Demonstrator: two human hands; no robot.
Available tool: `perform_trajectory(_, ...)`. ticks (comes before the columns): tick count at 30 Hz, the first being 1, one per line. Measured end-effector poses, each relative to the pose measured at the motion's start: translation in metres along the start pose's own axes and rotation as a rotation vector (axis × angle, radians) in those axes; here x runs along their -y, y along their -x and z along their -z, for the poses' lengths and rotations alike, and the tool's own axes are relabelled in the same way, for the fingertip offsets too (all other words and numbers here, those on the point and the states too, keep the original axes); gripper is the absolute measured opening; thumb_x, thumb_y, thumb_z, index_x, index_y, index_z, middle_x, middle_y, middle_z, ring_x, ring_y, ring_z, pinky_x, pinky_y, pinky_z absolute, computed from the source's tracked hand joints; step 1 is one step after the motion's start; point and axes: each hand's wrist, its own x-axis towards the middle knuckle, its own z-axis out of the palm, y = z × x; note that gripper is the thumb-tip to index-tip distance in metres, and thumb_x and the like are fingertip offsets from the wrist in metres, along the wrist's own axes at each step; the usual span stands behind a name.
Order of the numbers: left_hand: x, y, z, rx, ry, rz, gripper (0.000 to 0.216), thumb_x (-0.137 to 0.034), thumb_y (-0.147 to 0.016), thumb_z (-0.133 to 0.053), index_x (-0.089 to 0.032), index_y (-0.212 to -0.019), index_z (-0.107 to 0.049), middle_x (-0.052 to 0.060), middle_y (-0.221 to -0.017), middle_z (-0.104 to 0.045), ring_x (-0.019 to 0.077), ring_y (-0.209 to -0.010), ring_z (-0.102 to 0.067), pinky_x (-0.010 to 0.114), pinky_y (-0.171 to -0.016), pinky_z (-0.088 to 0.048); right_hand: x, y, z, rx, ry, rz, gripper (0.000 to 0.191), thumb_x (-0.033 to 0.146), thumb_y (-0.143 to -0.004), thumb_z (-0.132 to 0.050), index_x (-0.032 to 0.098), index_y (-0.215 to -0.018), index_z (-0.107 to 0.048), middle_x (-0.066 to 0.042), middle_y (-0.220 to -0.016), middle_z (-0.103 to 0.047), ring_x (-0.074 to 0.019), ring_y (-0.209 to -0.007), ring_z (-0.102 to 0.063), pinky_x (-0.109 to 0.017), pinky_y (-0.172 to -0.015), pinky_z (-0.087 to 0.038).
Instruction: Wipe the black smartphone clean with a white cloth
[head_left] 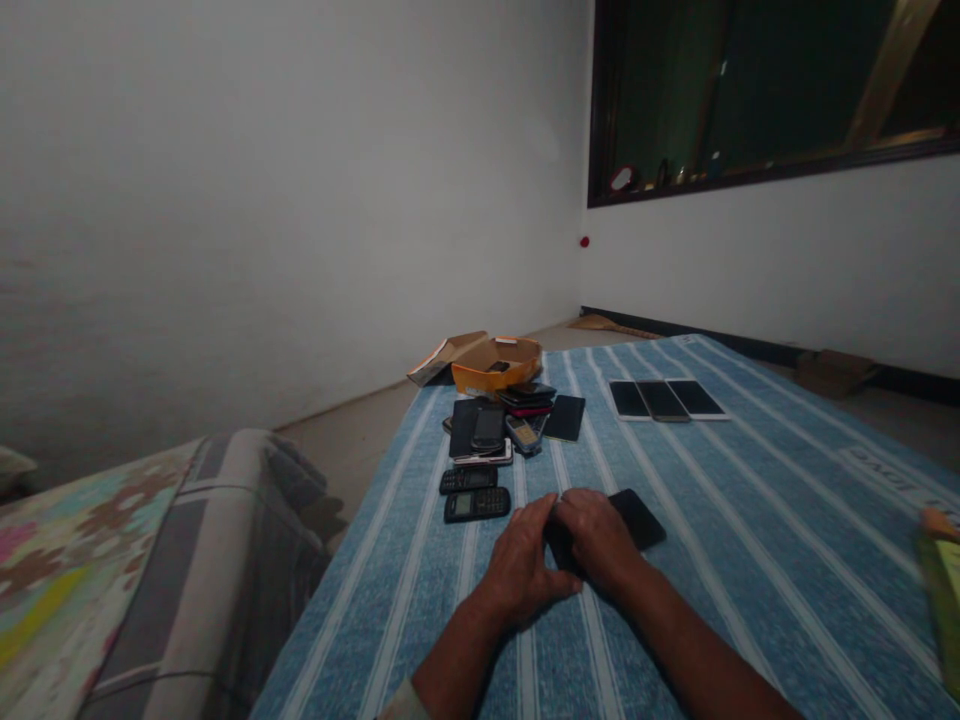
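Note:
My left hand (521,570) is closed around the left edge of a dark, flat phone (559,548), its thumb at the near side. Over the top of that same phone curl the fingers of my right hand (604,545), hiding much of it. Just right of my right hand, a second black smartphone (641,518) lies on the blue striped cloth (420,620), partly covered by the hand. Left of my hands are two black keypad phones, a nearer one (477,504) and a farther one (469,480).
Beyond them is a pile of several phones (489,428) in front of an open orange box (487,380). Three smartphones (664,400) lie side by side at the far right. A cloth-covered seat (195,560) stands left. At the right edge is part of something green (946,590).

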Motion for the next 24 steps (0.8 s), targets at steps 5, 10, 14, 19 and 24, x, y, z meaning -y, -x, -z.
perform_trajectory(5,-0.002,0.001,0.002,0.022,-0.014,0.035,0.104,-0.029,-0.052,-0.087,-0.021,-0.144,-0.039,0.013,-0.138,-0.054,0.0368,-0.127,-0.046,0.051,-0.107,-0.036,-0.01,-0.001,0.009,0.033,0.065,-0.12,0.029,0.001,-0.083,-0.044,0.017,-0.089,-0.067,-0.007,-0.092,-0.064,-0.0198,-0.093,-0.056,-0.029,-0.08,-0.031)
perform_trajectory(10,-0.008,0.002,0.004,0.042,-0.029,0.077,0.103,-0.027,-0.053,-0.087,-0.016,-0.144,-0.039,0.016,-0.141,-0.05,0.0376,-0.129,-0.044,0.051,-0.109,-0.035,-0.033,0.001,0.017,0.021,0.134,-0.25,0.034,-0.003,-0.08,-0.042,0.017,-0.089,-0.069,-0.007,-0.096,-0.065,-0.0199,-0.095,-0.057,-0.03,-0.08,-0.03)
perform_trajectory(14,-0.008,0.002,0.004,0.034,-0.032,0.063,0.101,-0.024,-0.053,-0.086,-0.02,-0.143,-0.04,0.014,-0.14,-0.052,0.0359,-0.127,-0.046,0.051,-0.107,-0.037,-0.048,0.003,0.019,0.001,0.18,-0.349,0.032,-0.001,-0.08,-0.044,0.016,-0.089,-0.069,-0.008,-0.095,-0.065,-0.0201,-0.093,-0.059,-0.03,-0.078,-0.031)
perform_trajectory(19,-0.007,0.002,0.004,0.025,-0.037,0.05,0.1,-0.024,-0.053,-0.086,-0.016,-0.142,-0.042,0.016,-0.139,-0.052,0.0366,-0.127,-0.047,0.05,-0.107,-0.037,-0.057,0.005,0.02,-0.017,0.212,-0.423,0.03,-0.002,-0.078,-0.045,0.016,-0.087,-0.068,-0.008,-0.093,-0.065,-0.02,-0.091,-0.058,-0.029,-0.075,-0.031)
perform_trajectory(24,-0.007,0.002,0.005,0.015,-0.028,0.035,0.097,-0.024,-0.053,-0.086,-0.017,-0.141,-0.044,0.015,-0.139,-0.053,0.0366,-0.126,-0.047,0.05,-0.108,-0.037,-0.045,0.004,0.014,-0.03,0.167,-0.309,0.031,-0.003,-0.077,-0.046,0.016,-0.087,-0.068,-0.007,-0.093,-0.065,-0.02,-0.092,-0.057,-0.029,-0.079,-0.03)
